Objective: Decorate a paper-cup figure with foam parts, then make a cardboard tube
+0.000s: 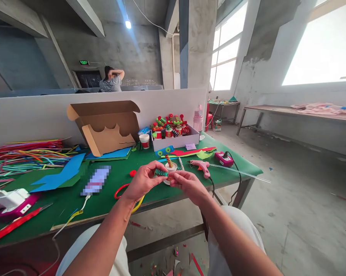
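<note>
Both hands' fingers hold a green coil above the green table.

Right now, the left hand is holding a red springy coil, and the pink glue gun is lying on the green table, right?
Not quite: the springy coil in the left hand is green, as the head view shows. The pink glue gun is lying on the green table.

Bare green tabletop leaves a way in from the front left, between the phone and the red ball. Rightward, the pink glue gun and its clear stick bar a low sweep
</note>
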Motion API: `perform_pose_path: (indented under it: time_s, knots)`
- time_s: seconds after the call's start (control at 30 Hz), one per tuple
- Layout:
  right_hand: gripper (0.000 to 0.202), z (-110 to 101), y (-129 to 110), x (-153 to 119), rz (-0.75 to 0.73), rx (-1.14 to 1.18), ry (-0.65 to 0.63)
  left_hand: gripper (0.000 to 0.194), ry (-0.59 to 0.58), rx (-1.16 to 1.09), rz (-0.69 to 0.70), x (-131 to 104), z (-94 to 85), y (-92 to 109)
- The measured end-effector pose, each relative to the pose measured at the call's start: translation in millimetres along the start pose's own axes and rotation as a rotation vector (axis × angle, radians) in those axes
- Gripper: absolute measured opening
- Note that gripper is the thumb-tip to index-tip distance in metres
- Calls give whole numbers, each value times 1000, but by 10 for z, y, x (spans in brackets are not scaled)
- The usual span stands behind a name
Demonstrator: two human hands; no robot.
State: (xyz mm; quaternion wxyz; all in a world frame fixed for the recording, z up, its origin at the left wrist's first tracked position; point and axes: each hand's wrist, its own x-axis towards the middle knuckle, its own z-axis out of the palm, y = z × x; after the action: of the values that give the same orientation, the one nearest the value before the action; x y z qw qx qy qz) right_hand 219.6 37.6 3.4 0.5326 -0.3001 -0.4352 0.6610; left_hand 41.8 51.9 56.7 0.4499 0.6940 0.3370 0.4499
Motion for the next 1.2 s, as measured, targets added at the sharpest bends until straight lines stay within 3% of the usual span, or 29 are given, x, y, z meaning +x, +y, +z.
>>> perform_pose_path:
  time_s: [0.2, 0.27, 0.33, 0.4, 0.47, 0.53, 0.63, 0.7, 0.77, 0.83, 0.93, 1.03, 1.13, 1.2]
  knots:
    - [32, 88, 53, 0, 50, 109, -95, 6, -61, 179, 67, -111, 35, -39]
    - [29, 88, 74, 4, 55, 118, -97, 13, -79, 171, 51, -136, 26, -49]
    - [29, 79, 100, 10, 63, 151, -100, 32, -101, 82, 25, -144, -23, -61]
    - [31, 57, 121, 16, 72, 202, -103, 39, -43, -56, -5, -136, -108, -89]
    - [32, 26, 132, 21, 75, 249, -97, 26, 101, -147, -32, -119, -207, -132]
    - [31, -5, 132, 25, 64, 270, -80, 29, 207, -140, -80, -107, -288, -172]
    - [30, -29, 120, 25, 48, 270, -55, 32, 101, -86, -188, -117, -327, -186]
    - [31, -22, 113, 22, 51, 278, -43, 53, -1, -72, -212, -138, -288, -170]
    - [33, 0, 112, 19, 70, 279, -38, 60, -28, -35, -165, -161, -210, -155]
    - [34, 26, 122, 18, 91, 264, -41, 56, -31, 36, -99, -177, -118, -160]
    - [32, 59, 154, 22, 115, 234, -47, 34, -22, 137, -16, -182, -2, -203]
    - [32, 81, 186, 26, 124, 194, -51, 19, 61, 160, 40, -177, 56, -242]
    - [33, 86, 170, 23, 107, 135, -60, 22, 110, 38, -12, -184, 64, -241]
    - [38, 63, 118, 24, 77, 88, -55, 26, 128, -178, -100, -196, 53, -235]
